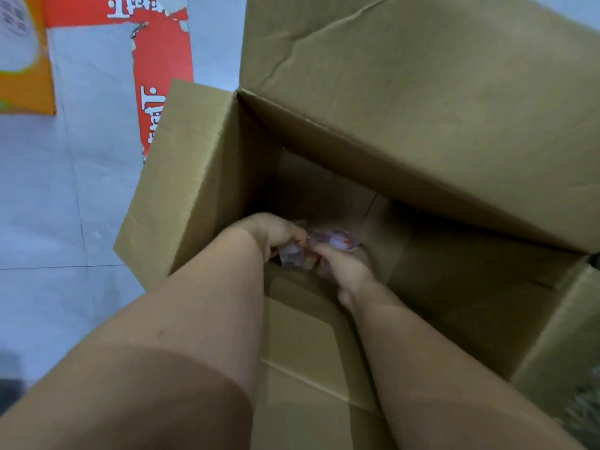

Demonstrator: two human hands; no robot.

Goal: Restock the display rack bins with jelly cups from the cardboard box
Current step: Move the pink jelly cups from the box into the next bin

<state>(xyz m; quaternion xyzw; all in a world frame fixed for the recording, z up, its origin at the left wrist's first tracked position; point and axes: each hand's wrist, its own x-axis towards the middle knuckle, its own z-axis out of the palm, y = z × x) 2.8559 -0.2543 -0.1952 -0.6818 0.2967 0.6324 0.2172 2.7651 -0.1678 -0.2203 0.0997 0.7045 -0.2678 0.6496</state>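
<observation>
Reaching deep into the cardboard box [201, 177], I work at its dim bottom with both arms. Left of it lie the pale tiled floor [58, 196] and a torn red printed sheet [162, 60]. My left hand [269, 233] curls its fingers round blurred, crinkly clear-wrapped jelly cups [324, 243]; my right hand [341, 269] pinches the same small cluster. Corrugated brown flaps stand open, the far one creased.

cardboard box [201, 177]: brown corrugated, fills your centre and right of frame, all flaps open, inside shadowed | jelly cups [319, 243]: small pale pink cluster, blurred, deep at box bottom, just below frame centre, count unclear from your view
</observation>
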